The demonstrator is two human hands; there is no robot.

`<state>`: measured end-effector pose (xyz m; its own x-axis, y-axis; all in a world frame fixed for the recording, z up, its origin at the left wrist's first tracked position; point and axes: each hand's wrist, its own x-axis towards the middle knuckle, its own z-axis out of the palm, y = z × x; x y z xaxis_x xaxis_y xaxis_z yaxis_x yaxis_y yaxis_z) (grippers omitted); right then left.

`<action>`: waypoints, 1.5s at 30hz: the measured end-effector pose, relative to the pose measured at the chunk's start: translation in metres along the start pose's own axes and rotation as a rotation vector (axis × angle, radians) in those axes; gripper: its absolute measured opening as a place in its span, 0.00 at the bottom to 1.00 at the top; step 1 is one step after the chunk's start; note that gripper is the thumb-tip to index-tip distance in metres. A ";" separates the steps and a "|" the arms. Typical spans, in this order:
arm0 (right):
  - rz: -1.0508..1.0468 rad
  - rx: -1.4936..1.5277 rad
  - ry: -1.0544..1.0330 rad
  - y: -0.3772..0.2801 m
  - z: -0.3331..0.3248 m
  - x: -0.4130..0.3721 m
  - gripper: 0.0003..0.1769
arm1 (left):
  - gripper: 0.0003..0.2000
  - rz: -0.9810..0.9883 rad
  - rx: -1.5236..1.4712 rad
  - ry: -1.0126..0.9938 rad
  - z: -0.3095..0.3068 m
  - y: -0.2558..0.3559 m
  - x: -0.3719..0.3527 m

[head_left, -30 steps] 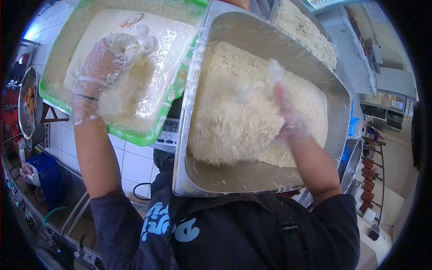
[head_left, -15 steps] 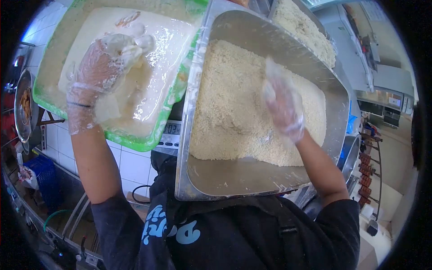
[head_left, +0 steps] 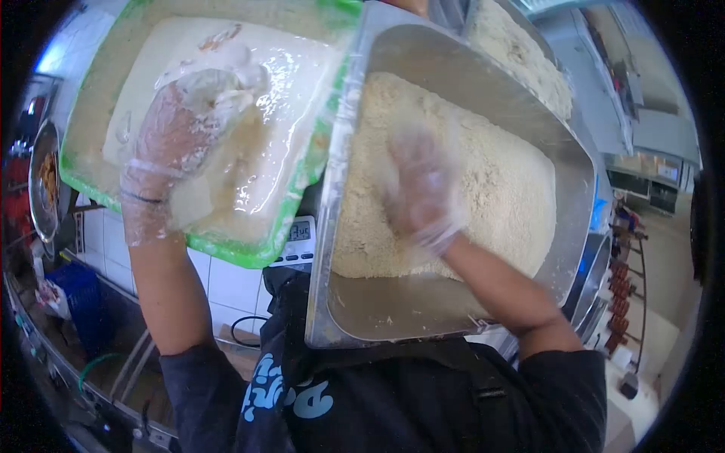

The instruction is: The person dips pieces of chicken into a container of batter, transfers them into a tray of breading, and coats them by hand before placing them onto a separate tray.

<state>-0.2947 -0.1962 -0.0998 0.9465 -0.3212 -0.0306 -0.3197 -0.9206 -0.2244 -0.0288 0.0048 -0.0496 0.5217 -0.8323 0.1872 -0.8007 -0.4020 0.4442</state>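
Observation:
My left hand, in a clear plastic glove wet with batter, is closed over the green tub of white batter. Pale, batter-coated lumps show at its fingertips, too covered to name. Over the left half of the crumbly flour in the steel pan is my right hand, also gloved. Motion smears its fingers, so whether it holds anything is hidden.
A second container of flour stands behind the pan. Between tub and pan sits a small digital device. At the far left are a metal bowl with brown food and a blue basket.
My right hand has moved left across the flour. My left hand stays closed over the batter, and the whole view has shifted slightly.

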 end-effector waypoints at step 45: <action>0.005 -0.508 -0.025 0.007 -0.013 0.038 0.33 | 0.08 0.068 -0.031 -0.073 0.001 0.009 -0.004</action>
<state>-0.2617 -0.2180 -0.0897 0.9438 -0.3258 -0.0550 -0.2991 -0.9131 0.2773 -0.0389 0.0041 -0.0472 0.4426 -0.8834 0.1543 -0.8236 -0.3324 0.4596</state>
